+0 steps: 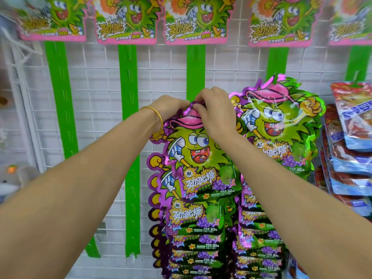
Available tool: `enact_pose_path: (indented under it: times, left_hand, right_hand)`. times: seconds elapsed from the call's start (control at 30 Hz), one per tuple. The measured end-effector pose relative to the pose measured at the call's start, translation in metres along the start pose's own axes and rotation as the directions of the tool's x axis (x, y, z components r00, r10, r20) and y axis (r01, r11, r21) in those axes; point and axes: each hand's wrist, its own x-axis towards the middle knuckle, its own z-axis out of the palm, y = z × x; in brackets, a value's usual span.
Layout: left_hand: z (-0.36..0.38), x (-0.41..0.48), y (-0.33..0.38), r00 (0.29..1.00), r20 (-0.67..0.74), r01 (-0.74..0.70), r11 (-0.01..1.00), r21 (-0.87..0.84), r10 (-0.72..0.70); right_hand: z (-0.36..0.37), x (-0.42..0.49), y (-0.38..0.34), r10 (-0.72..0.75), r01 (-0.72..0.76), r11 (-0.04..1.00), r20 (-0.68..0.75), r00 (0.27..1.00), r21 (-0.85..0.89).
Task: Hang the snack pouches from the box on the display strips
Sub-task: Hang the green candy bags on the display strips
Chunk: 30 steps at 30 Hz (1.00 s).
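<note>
A white wire grid [96,77] fills the wall of a shop display. Nearest, two bare forearms reach up and inward from the lower corners, and a gold bangle [158,119] sits on the left wrist. The left grip [171,106] and right grip [215,109] meet knuckle to knuckle, fingers curled. Both are pinching the purple top edge of the top pouch [193,150], right where it meets the middle strip [195,71]. This pouch heads a column of overlapping pouches on that strip; how many lie beneath cannot be counted. A second column of pouches [281,121] hangs just to the right on the next strip.

Five green strips hang on the grid. The two left ones [60,97] are bare, two carry pouches, and the far right one holds blue and red packs [354,121]. Five header cards [196,21] run along the top, one above each strip.
</note>
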Motion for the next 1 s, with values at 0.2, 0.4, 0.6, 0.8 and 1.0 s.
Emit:
enact_pose_path:
  times: [0.2,0.4,0.6,0.8,1.0]
  left_hand:
    - [0.000,-0.002,0.002,1.000,0.011,0.026,0.999,-0.021,-0.026]
    - [0.004,-0.001,0.001,1.000,-0.030,-0.004,1.000,-0.028,0.004]
    - [0.003,-0.006,-0.002,0.999,-0.002,-0.035,0.999,-0.042,0.034]
    - [0.003,-0.020,-0.021,0.957,-0.080,-0.271,0.957,0.100,0.279]
    - [0.006,-0.067,-0.070,0.788,-0.255,-0.462,0.812,0.358,0.561]
  right_hand:
    - [0.004,0.002,0.002,-0.005,0.005,1.000,0.005,1.000,0.017]
    - [0.003,-0.008,0.005,-0.013,0.009,0.995,0.035,0.999,0.097]
    - [0.005,-0.021,0.010,-0.051,0.036,0.992,0.122,0.991,0.122]
    - [0.004,-0.037,0.013,-0.012,0.004,0.996,0.098,0.995,0.086]
    - [-0.012,-0.082,0.002,-0.055,0.063,0.994,-0.091,0.994,0.086]
